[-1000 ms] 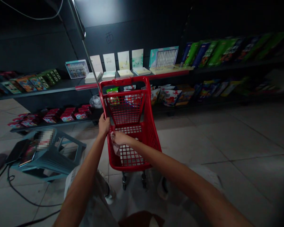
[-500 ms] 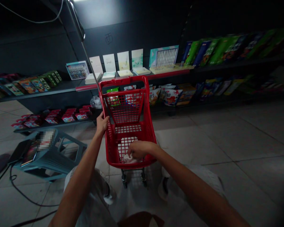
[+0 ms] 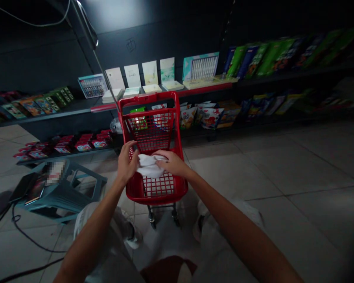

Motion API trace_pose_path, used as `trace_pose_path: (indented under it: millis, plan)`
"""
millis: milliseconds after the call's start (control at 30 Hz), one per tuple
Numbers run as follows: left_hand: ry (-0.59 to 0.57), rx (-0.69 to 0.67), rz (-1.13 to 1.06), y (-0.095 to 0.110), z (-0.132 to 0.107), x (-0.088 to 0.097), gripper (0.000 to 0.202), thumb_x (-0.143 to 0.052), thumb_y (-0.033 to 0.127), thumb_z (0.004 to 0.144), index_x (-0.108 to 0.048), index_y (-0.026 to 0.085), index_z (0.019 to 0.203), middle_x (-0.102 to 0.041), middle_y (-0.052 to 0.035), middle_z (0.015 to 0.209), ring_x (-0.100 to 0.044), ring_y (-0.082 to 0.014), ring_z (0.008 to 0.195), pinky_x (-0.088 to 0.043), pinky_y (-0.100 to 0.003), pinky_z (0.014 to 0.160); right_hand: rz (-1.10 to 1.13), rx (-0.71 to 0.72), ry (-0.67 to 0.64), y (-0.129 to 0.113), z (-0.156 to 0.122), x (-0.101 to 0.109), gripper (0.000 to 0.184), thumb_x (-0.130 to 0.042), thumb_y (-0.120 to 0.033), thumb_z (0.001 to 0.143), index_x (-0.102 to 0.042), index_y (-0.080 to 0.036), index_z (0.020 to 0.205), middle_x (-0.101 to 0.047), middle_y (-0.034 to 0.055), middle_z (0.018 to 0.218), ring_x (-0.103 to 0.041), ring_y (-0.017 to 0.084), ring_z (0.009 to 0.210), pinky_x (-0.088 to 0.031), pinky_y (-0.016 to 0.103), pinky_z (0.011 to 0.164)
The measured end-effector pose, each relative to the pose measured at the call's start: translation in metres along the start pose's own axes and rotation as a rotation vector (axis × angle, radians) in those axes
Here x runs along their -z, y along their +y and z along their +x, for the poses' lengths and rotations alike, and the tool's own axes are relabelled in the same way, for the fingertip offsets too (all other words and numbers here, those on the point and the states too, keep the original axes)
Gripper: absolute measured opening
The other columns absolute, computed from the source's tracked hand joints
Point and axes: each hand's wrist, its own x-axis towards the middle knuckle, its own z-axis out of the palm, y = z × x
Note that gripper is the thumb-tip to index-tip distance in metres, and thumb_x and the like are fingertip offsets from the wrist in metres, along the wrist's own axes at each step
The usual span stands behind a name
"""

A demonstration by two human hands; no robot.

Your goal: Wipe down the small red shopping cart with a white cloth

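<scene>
A small red shopping cart (image 3: 177,184) stands on the tiled floor in front of me, its mesh basket open on top. Both hands meet above the basket on a crumpled white cloth (image 3: 149,166). My right hand (image 3: 172,162) is closed on the cloth's right side. My left hand (image 3: 126,162) has left the cart's left rim and its fingers curl around the cloth's left end. The cart's tall red handle frame (image 3: 149,97) rises behind my hands.
Dark shelves (image 3: 76,106) with books, cards and packets run along the wall behind the cart. A teal plastic stool (image 3: 85,184) with a tablet lies at the left, with cables (image 3: 23,239) on the floor. My knees and shoes sit just below the cart.
My right hand lifted the white cloth from the basket's near end up above it. My left hand let go of the cart's rim and came over to the cloth.
</scene>
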Motion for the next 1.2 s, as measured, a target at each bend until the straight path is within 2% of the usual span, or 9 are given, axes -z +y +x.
trace_pose_path:
  millis: [100,267,400,533,667,833,1000,1100,1200]
  plan:
    - [-0.175,-0.006,-0.047,0.015,-0.014,-0.001,0.042,-0.051,0.036,0.099,-0.061,0.023,0.138,-0.062,-0.0109,0.14,-0.058,-0.0259,0.13,-0.042,-0.042,0.116,0.08,0.0,0.031,0.0,-0.001,0.015,0.034,-0.061,-0.019,0.081,-0.068,-0.014,0.114,-0.073,0.0084,0.115,-0.067,0.019,0.103,-0.049,0.029,0.09]
    - [-0.434,0.084,-0.242,0.02,-0.017,0.001,0.05,-0.051,0.049,0.098,-0.066,0.023,0.138,-0.071,-0.0116,0.129,-0.066,-0.0289,0.119,-0.05,-0.041,0.105,0.026,0.013,0.109,0.005,-0.006,0.023,0.035,-0.067,-0.025,0.078,-0.066,-0.016,0.112,-0.072,0.0066,0.112,-0.066,0.019,0.099,-0.05,0.031,0.088]
    - [-0.475,0.128,-0.246,0.022,-0.014,0.003,0.048,-0.064,0.055,0.088,-0.076,0.021,0.12,-0.076,-0.0107,0.113,-0.069,-0.0304,0.107,-0.053,-0.039,0.097,0.058,0.024,0.179,0.007,-0.006,0.021,0.041,-0.07,-0.03,0.078,-0.064,-0.017,0.116,-0.071,0.0074,0.117,-0.066,0.02,0.104,-0.05,0.032,0.092]
    - [-0.507,0.107,-0.08,0.018,-0.013,0.0,0.034,-0.063,0.05,0.092,-0.077,0.019,0.096,-0.072,-0.0036,0.079,-0.063,-0.0193,0.072,-0.051,-0.028,0.072,0.042,0.028,0.118,0.009,-0.006,0.03,0.043,-0.074,-0.033,0.077,-0.066,-0.017,0.116,-0.071,0.0075,0.114,-0.066,0.02,0.101,-0.05,0.032,0.09]
    - [-0.466,0.096,-0.108,0.013,-0.013,-0.002,0.043,-0.052,0.053,0.098,-0.075,0.017,0.103,-0.069,-0.0012,0.078,-0.056,-0.0137,0.066,-0.043,-0.022,0.06,0.003,0.013,0.06,0.014,-0.007,0.044,0.044,-0.076,-0.037,0.077,-0.067,-0.016,0.114,-0.071,0.0055,0.103,-0.064,0.017,0.086,-0.051,0.029,0.078]
    - [-0.435,0.087,-0.178,0.012,-0.014,-0.001,0.043,-0.056,0.054,0.098,-0.072,0.016,0.111,-0.073,-0.0036,0.092,-0.062,-0.0145,0.077,-0.048,-0.022,0.065,0.11,-0.022,0.098,0.013,-0.008,0.041,0.051,-0.079,-0.04,0.075,-0.066,-0.015,0.117,-0.072,0.008,0.108,-0.066,0.019,0.09,-0.054,0.031,0.079]
    - [-0.384,0.011,-0.191,0.007,-0.011,0.0,0.037,-0.058,0.048,0.098,-0.07,0.017,0.114,-0.074,-0.0066,0.105,-0.067,-0.0181,0.091,-0.055,-0.028,0.08,0.329,-0.101,-0.069,0.015,-0.01,0.017,0.051,-0.08,-0.045,0.076,-0.067,-0.015,0.115,-0.075,0.0092,0.11,-0.069,0.021,0.095,-0.057,0.034,0.084]
    - [-0.344,-0.105,-0.106,0.011,-0.011,0.001,0.035,-0.057,0.04,0.098,-0.065,0.019,0.125,-0.07,-0.0096,0.121,-0.066,-0.0219,0.11,-0.054,-0.035,0.097,0.207,-0.036,-0.076,0.015,-0.011,0.01,0.041,-0.071,-0.038,0.084,-0.065,-0.016,0.118,-0.074,0.0092,0.114,-0.069,0.02,0.098,-0.056,0.035,0.09]
    - [-0.195,-0.13,0.094,0.034,-0.03,-0.003,0.044,-0.052,0.033,0.1,-0.052,0.021,0.142,-0.06,-0.0121,0.136,-0.059,-0.0249,0.126,-0.048,-0.044,0.11,0.008,0.094,0.003,0.005,-0.013,0.017,0.035,-0.059,-0.027,0.09,-0.062,-0.016,0.123,-0.073,0.0088,0.116,-0.07,0.02,0.1,-0.055,0.034,0.093]
